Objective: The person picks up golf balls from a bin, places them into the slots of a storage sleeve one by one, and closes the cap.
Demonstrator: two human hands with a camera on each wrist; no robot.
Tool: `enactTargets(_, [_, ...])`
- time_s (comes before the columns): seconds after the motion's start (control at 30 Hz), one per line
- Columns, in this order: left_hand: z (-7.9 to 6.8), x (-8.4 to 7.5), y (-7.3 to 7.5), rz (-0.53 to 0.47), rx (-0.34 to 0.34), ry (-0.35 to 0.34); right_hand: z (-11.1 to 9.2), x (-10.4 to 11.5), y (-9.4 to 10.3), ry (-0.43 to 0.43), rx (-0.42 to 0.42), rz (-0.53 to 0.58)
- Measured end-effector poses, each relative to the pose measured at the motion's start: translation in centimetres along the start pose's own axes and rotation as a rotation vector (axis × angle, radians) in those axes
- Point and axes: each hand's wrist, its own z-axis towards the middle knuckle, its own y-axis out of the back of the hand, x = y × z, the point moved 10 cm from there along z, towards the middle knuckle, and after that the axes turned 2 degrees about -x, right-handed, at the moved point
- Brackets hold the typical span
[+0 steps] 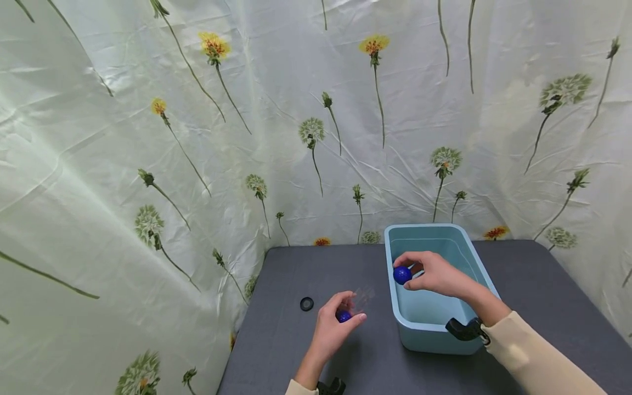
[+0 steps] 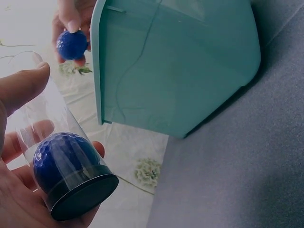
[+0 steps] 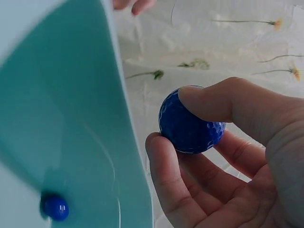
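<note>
Blue, glossy and dimpled, a golf ball (image 3: 187, 128) sits pinched in the right hand (image 1: 436, 274), by the left rim of a teal plastic bin (image 1: 429, 339)! The left hand (image 1: 328, 328) curls round a clear plastic tube (image 2: 61, 116), upper end faint, a second ball (image 2: 64, 159) inside. A third ball (image 3: 56, 207), blurred, lies in the bin. Three balls, one tube, one round black disc (image 1: 306, 304) near the dark grey table's (image 1: 283, 340) left edge.

The left hand (image 1: 327, 328) is positioned nearer, at the left. The left thumb (image 2: 23, 89) and left fingers (image 2: 13, 147) curve toward each other in an encircling grip. The right hand (image 1: 433, 274) is positioned farther, at the right. The right forearm (image 1: 530, 345) extends from the near right toward the far left. The right thumb (image 3: 221, 100) opposes bent right fingers (image 3: 167, 178) in a pinch.
</note>
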Motion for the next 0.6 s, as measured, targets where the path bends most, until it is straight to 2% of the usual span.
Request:
enactTargets(0.27, [0.0, -0.3, 0.1, 0.007, -0.004, -0.013, 0.1, 1.7, -2.6, 0.053, -0.015, 0.092])
enactTargets(0.47, [0.0, -0.5, 0.1, -0.003, -0.004, -0.013, 0.2, 2.5, -4.6, 0.05, 0.031, 0.209])
enactTargets(0.6, [-0.1, -0.6, 0.3, -0.005, -0.002, -0.023, 0.2, 2.8, -5.3, 0.037, 0.037, 0.235])
